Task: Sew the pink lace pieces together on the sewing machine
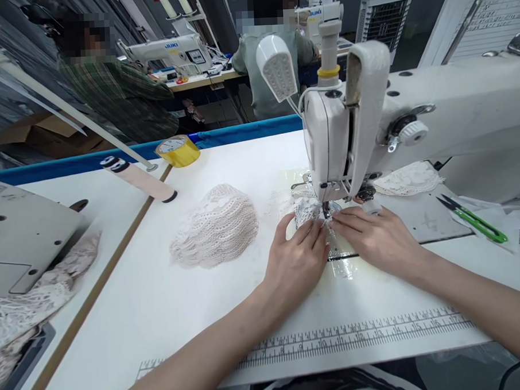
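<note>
Two sets of fingertips sit right beside the foot point(326, 209), centre-right of frame: left hand point(298, 256) and right hand point(378, 236). That's my top worry; a slip or an unplanned stitch could catch a finger. Next, the lace point(306, 211): it's at the foot, mostly just left of it, openwork and probably soft, so I'd expect puckers or a snag if the hands pull unevenly. The pile point(218, 225), centre-left, looks loose enough to drag if the left forearm point(215, 346) swings out. Snips point(479, 223) at far right: low risk unless the right forearm point(475, 292) sweeps up.

Pose: left forearm climbs from the bottom edge, palm down, fingers bent, thumb spread toward frame left. Half open, touching the lace; I can't tell if it's pinching. Right forearm enters from the right edge, palm down, fingers nearly straight and together, aimed left at the foot. Thumb's hidden from me; can't tell whether it grips lace or only presses.
</note>
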`<state>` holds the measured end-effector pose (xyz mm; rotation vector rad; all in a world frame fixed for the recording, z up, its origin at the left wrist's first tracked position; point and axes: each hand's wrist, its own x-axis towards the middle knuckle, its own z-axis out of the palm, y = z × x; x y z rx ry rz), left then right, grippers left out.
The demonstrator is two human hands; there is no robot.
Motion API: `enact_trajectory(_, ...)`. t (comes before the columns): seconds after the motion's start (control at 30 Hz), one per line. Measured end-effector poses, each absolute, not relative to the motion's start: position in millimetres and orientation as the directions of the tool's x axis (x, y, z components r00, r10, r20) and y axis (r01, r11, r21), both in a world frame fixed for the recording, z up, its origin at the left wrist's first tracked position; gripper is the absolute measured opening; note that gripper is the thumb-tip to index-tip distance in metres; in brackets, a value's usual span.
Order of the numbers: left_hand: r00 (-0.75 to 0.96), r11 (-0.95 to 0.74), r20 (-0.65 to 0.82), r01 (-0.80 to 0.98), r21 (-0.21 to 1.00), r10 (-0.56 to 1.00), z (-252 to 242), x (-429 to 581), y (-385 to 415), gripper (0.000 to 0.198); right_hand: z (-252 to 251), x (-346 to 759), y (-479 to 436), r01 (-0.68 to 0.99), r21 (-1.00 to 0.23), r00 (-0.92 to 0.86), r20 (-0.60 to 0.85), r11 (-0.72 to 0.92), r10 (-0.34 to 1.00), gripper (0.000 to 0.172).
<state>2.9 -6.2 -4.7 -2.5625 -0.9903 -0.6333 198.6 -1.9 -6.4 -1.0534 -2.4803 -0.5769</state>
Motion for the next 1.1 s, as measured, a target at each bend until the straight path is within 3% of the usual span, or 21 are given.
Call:
enact_trajectory(0.8,0.62,-0.684,0.488,0.727,-0.062,0.615,-12,-3,12,0.029,-6,204,-2,0.783,0.227,-0.604,0.502,0.579,0.62,0.027)
enact_trajectory(1.0,0.574,-0.584,0.276,0.81,-0.052,0.771,-6,-8,19,0.016,-6,205,-1,0.786,0.195,-0.583,0.548,0.587,0.599,0.025)
enact_trajectory(1.1,0.575,-0.577,0.226,0.814,-0.062,0.786,6,-12,20,0.017,-7,203,-4,0.737,0.074,-0.581,0.579,0.672,0.573,0.027)
